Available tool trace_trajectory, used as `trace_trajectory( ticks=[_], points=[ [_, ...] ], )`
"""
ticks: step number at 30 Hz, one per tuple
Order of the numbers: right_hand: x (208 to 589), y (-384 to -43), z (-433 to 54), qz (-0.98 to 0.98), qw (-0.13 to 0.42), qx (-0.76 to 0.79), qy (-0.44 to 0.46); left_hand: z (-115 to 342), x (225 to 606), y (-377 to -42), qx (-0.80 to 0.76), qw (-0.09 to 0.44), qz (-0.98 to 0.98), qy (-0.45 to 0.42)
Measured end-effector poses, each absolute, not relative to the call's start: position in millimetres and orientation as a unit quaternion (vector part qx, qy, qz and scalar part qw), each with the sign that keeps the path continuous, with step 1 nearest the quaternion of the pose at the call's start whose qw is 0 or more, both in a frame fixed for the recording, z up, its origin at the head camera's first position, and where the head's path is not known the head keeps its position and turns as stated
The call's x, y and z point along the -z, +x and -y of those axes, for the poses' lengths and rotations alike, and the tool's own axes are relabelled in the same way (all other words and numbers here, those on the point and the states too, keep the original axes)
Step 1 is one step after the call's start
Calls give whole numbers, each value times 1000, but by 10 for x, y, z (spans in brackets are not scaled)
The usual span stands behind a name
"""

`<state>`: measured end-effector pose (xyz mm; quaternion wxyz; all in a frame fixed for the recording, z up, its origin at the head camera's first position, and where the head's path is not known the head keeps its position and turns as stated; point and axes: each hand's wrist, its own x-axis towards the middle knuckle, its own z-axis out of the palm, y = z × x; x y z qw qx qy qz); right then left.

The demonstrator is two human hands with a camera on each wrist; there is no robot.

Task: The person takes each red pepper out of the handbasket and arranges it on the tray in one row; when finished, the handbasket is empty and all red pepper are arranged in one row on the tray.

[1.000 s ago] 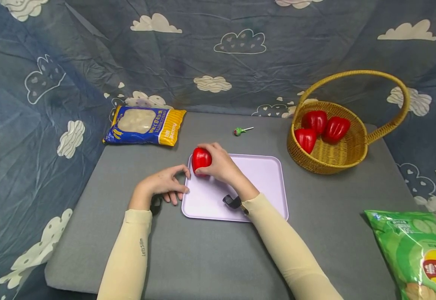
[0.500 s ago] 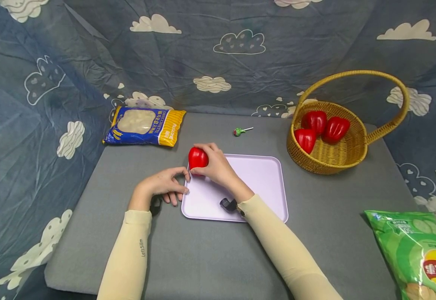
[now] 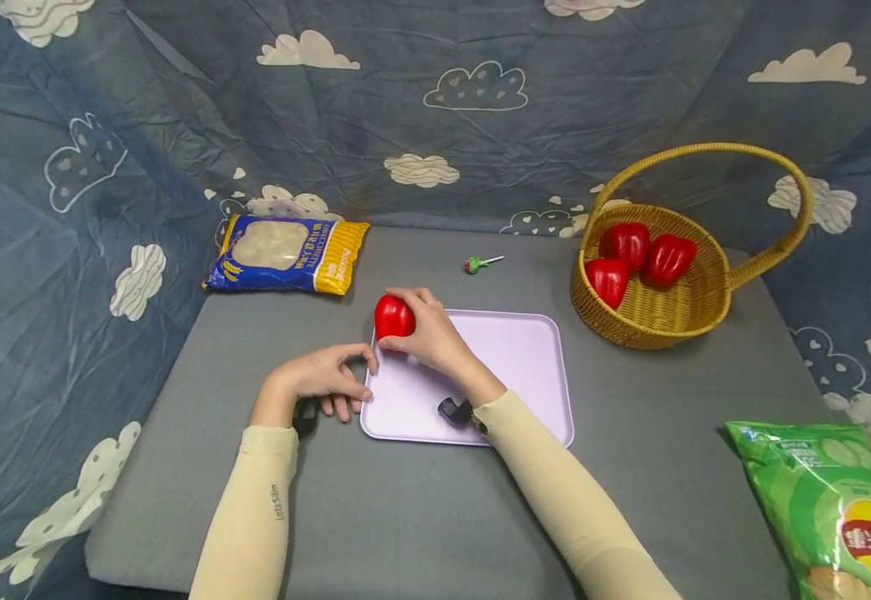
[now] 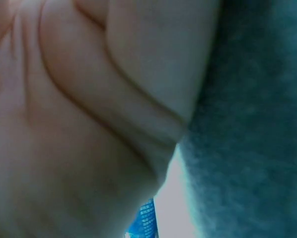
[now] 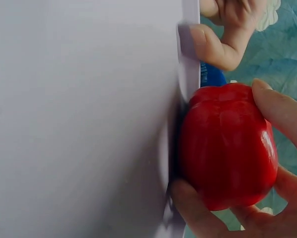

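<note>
A red bell pepper (image 3: 393,317) sits at the far left corner of a lilac tray (image 3: 513,358). My right hand (image 3: 437,337) grips it from the right, thumb in front and fingers behind. In the right wrist view the pepper (image 5: 228,146) overlaps the tray's rim, with fingers curled round its sides. At the tray's left edge is my left hand (image 3: 322,377), its fingers loosely bent and thumb tip right at the rim, holding nothing. The left wrist view is mostly filled by the palm (image 4: 89,119).
A wicker basket (image 3: 630,329) with three red bell peppers (image 3: 628,246) stands at the back right. A blue and yellow pasta bag (image 3: 285,254) lies back left, a lollipop (image 3: 474,265) behind the tray, and a green chip bag (image 3: 818,500) at the front right.
The right hand has carried the pepper a little left to the tray's corner, then stopped. The left hand has shifted slightly toward the person.
</note>
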<state>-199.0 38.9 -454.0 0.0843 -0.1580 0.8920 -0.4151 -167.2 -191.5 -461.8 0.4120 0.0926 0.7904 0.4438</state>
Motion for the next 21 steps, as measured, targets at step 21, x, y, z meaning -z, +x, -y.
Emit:
trace_trajectory(
  ticks=[21],
  points=[
    [4541,-2020,-450,-882,93,436,-152,1948,4620,-1653,-454,422,-780,85]
  ],
)
